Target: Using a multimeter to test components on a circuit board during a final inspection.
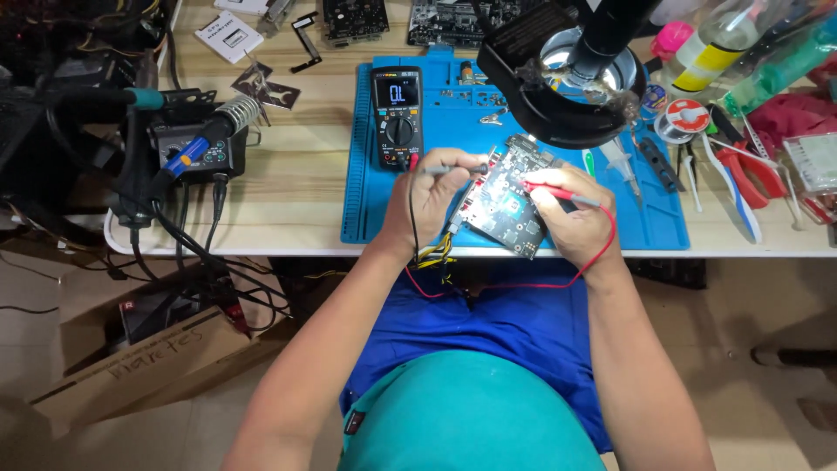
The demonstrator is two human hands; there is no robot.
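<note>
The left hand point(429, 202) has its fingers closed around a black test probe point(453, 168), which lies almost level, its long axis running left to right with the tip pointing right toward the upper edge of a dark circuit board point(510, 202). The right hand point(575, 218) is pinched shut on a red test probe point(558, 194); this one slants slightly, its tip pointing left and up onto the board's surface. The board sits tilted between both hands on a blue work mat point(366, 174), its long axis running diagonally from lower left to upper right, the far end toward a black ring-shaped magnifier lamp point(558, 78). A red lead point(558, 283) loops from the right hand down past the table edge and back toward the left wrist. Just left of the board on the mat stands a black multimeter point(398, 118) with a lit screen. Well to the left, a soldering iron point(196, 144) rests on its station.
</note>
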